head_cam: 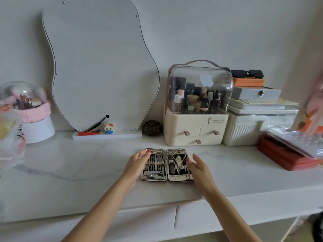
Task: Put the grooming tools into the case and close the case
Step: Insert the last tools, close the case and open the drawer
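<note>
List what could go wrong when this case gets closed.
1. Some tools in the right half lie crossed rather than flat, so they may jam the case or slip out.
2. The left hand and right hand sit at the outer edges; fingers could get pinched.
3. The case lies near the counter edge and could slide off.

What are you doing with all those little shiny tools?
A person is packing up a grooming kit. The case lies open flat on the white table, with metal tools already sitting in both halves. The left hand is at the case's left edge and the right hand at its right edge, fingers relaxed, gripping nothing. The case isn't closed yet.
</note>
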